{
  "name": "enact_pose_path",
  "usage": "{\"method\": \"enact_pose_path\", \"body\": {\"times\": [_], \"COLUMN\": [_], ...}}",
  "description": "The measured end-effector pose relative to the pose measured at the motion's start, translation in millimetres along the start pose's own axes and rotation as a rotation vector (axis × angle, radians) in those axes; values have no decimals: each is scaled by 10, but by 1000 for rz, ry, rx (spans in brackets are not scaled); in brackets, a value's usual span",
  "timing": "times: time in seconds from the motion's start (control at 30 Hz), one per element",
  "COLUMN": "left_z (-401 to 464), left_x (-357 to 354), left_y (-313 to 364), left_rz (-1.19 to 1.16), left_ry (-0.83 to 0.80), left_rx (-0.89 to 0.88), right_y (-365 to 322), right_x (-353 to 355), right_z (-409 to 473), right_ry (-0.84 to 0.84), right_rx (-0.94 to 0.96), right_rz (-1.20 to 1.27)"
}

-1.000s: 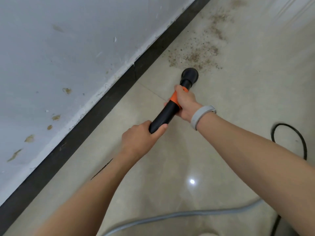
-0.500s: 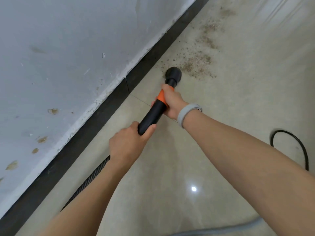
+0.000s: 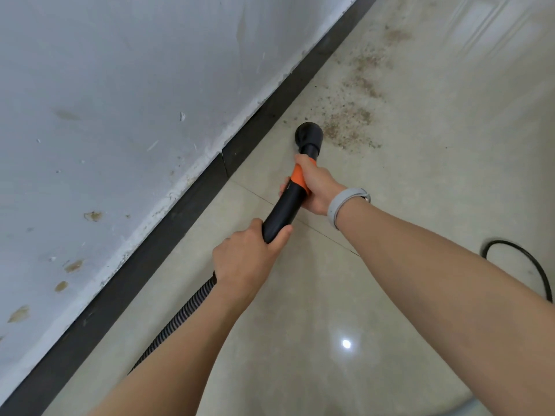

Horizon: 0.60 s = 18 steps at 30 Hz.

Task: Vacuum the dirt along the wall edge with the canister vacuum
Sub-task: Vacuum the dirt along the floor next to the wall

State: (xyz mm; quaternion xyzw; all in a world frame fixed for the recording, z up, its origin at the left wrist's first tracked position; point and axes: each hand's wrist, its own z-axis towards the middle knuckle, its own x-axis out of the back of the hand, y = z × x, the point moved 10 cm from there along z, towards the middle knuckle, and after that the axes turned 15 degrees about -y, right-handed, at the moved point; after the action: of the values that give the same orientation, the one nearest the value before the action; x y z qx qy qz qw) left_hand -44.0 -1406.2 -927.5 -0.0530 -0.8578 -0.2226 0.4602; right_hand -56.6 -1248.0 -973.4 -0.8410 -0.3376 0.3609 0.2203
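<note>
1. One vacuum wand (image 3: 285, 205), black with an orange band, slants toward the baseboard; one round black nozzle (image 3: 309, 136) at its far end sits on the floor just beside the baseboard (image 3: 168, 220); one ribbed black hose (image 3: 180, 313) trails back from the wand, running along the baseboard.
2. Two hands hold the wand; the left hand (image 3: 244, 259) has its fingers wrapped round the wand's near end, where the hose joins; the right hand (image 3: 316, 187) grips the orange band farther along, close behind the nozzle; one grey wristband (image 3: 345, 202) circles the right wrist.
3. One patch of brown dirt (image 3: 354, 115) spreads over the floor beyond the nozzle, its nearest grains just beside the nozzle's far edge; it thins into scattered specks running on along the baseboard.
4. One black cable (image 3: 522, 259) loops on the floor well away from the baseboard, on the right.
5. The floor (image 3: 405, 181) is pale, glossy tile with thin grout lines and one bright light reflection; the baseboard is dark, under a grey-white wall (image 3: 105, 100) that is chipped and marked with several brownish spots.
6. The fingertips of both hands are hidden behind the wand; the hose vanishes under the left forearm; the cable is cut off by the right edge; a grey shape at the bottom right corner is too cropped to identify.
</note>
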Motion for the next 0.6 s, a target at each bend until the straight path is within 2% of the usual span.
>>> {"method": "enact_pose_path", "body": {"times": [0.27,0.47,0.6], "left_z": [-220,35,-130], "left_x": [44,145,4], "left_y": [-506,-520,-510], "left_rz": [-15,13,-25], "left_ry": [91,42,-6], "left_rx": [101,42,83], "right_y": [374,222,330], "right_x": [-452,-481,-465], "right_z": [180,279,141], "right_ry": [-145,-79,-90], "right_rx": [-102,-14,-51], "right_rz": [-23,-37,-37]}}
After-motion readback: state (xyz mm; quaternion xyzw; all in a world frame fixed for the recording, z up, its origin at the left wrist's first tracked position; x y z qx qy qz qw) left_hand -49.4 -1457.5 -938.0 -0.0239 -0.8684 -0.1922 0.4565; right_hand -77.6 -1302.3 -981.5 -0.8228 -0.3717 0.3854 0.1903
